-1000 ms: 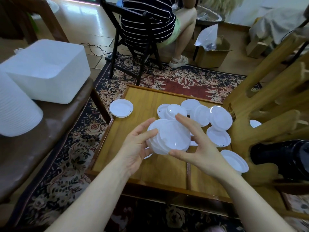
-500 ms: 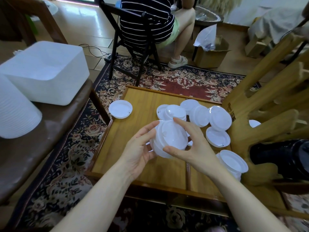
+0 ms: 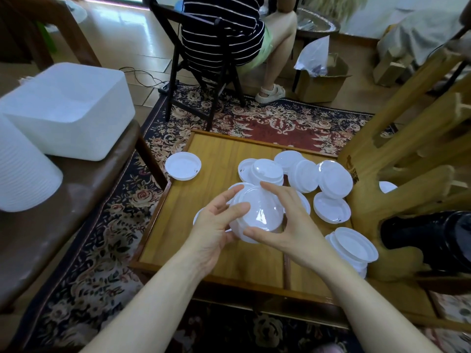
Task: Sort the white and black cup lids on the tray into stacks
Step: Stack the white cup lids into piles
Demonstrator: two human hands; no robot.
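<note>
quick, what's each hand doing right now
Left hand: grips the held stack of white lids from its left side, thumb on top.
Right hand: grips the same stack from the right, fingers curled round its rim.

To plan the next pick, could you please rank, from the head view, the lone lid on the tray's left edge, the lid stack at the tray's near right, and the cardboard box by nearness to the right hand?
1. Lid stack, near right of the right hand.
2. Lone lid, far left.
3. Cardboard box, on the floor beyond the tray.

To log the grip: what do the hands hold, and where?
Both hands, left and right, hold a stack of white lids by its rim.
</note>
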